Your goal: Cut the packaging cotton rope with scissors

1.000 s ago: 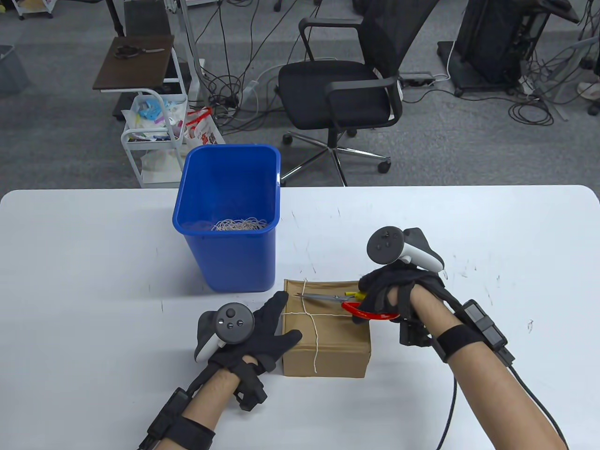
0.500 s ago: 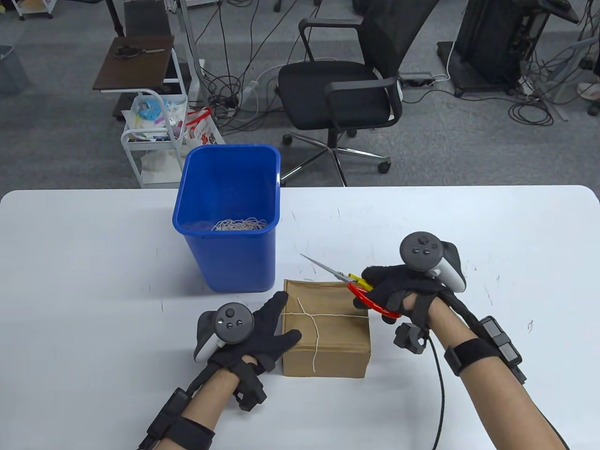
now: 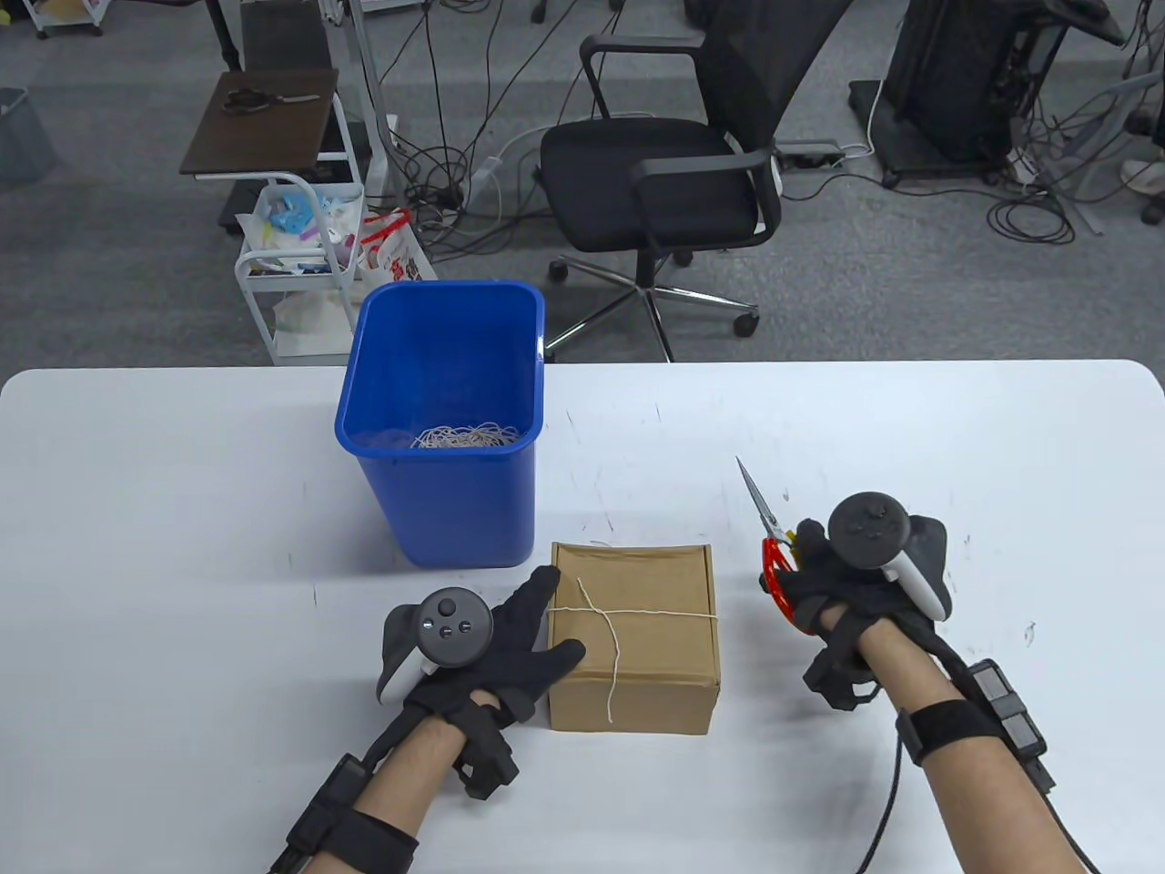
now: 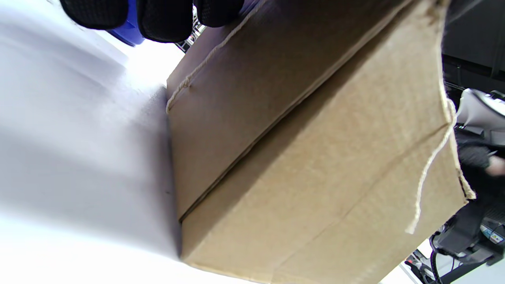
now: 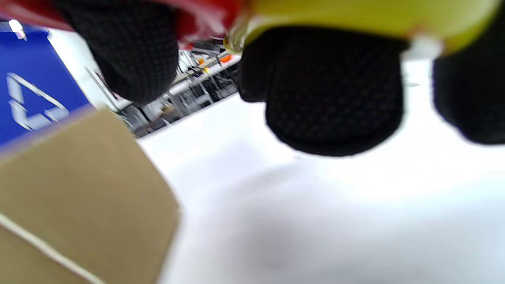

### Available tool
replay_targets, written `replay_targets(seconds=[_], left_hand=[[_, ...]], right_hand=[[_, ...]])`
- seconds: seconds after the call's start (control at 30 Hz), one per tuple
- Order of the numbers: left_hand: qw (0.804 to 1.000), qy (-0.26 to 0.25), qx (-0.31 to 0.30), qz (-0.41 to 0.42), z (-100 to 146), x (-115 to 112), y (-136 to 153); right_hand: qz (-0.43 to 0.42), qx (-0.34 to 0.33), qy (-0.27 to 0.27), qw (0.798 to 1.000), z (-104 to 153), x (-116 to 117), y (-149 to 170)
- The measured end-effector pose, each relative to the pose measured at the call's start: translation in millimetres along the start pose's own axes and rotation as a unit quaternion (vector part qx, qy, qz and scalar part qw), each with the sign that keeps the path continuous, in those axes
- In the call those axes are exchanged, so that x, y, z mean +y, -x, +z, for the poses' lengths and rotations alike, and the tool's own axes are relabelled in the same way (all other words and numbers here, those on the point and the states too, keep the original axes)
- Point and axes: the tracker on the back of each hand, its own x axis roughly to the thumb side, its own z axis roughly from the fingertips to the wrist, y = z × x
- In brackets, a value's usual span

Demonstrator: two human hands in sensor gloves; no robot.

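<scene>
Table [image 3: 182, 510]: one, white.
Cardboard box [image 3: 651, 655]: one, against the fingers of the left hand [image 3: 510, 651].
Cotton rope [image 3: 612, 642]: one length, crossed over the box top, one loose end hanging down the near face.
Scissors [image 3: 772, 537]: one pair, red and yellow handles, in the right hand [image 3: 842, 592], blades together.
Blue bin [image 3: 441, 419]: one, beyond the left hand, with one heap of rope cuttings [image 3: 466, 437] inside.
Gloved hands: two, one tracker on each.
Off the table, beyond both hands: one office chair [image 3: 673, 173], one white cart [image 3: 296, 264], one dark side table [image 3: 259, 127] bearing a second pair of scissors [image 3: 264, 100].
</scene>
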Motion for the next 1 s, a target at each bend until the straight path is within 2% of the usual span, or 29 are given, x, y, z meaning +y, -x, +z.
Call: replay_targets(seconds=[0.1, 0.2, 0.33, 0.47, 0.6, 1.0], left_hand=[[1.000, -0.001, 0.000, -0.001, 0.0, 0.0, 0.2], [1.000, -0.001, 0.000, -0.001, -0.1, 0.0, 0.2], [1.000, 0.001, 0.001, 0.003, 0.0, -0.6, 0.2], [1.000, 0.001, 0.000, 0.001, -0.2, -0.1, 0.5], [1.000, 0.002, -0.001, 0.001, -0.5, 0.2, 0.6], [1.000, 0.001, 0.000, 0.001, -0.6, 0.1, 0.9]], right_hand=[[0.098, 0.021, 0.011, 0.995, 0.5, 16.5, 4.0], [0.146, 0.034, 0.013, 0.989, -1.3, 28.9, 6.2], [0.188, 0.049, -0.012, 0.981, -6.7, 43.1, 9.1], [0.196, 0.048, -0.025, 0.979, -10.3, 50.4, 10.4], [0.187, 0.058, -0.070, 0.978, -12.7, 52.0, 11.3], [0.254, 0.059, -0.092, 0.961, -12.1, 57.1, 2.5]])
